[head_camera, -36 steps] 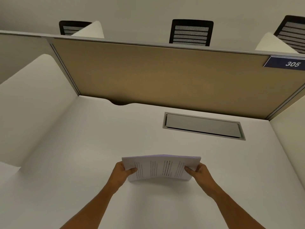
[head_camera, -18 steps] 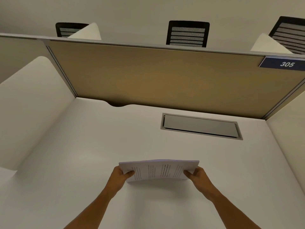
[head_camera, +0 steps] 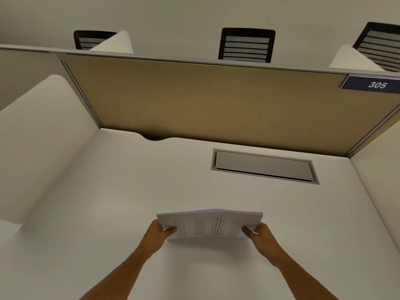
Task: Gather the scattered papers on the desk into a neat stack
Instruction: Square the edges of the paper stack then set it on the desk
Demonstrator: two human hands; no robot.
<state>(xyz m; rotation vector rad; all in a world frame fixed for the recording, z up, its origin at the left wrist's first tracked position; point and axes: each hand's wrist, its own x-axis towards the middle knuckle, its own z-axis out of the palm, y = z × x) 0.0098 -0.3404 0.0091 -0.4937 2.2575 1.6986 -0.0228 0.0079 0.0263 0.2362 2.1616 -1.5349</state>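
Two bare forearms, left hand (head_camera: 157,233), right hand (head_camera: 260,234), no sleeves, no jewellery

I see a tan partition (head_camera: 216,100) across mid-frame, a grey cable hatch (head_camera: 264,166) right of centre, a "305" sign (head_camera: 373,84) upper right, and three black chairs (head_camera: 246,45) along the top.

Papers (head_camera: 208,225) over the desk (head_camera: 108,213), seemingly lifted; hatch (head_camera: 264,165) behind.

Left hand (head_camera: 159,231) and right hand (head_camera: 258,233) both pinched closed, thumbs on top; forearms outstretched, converging forward.
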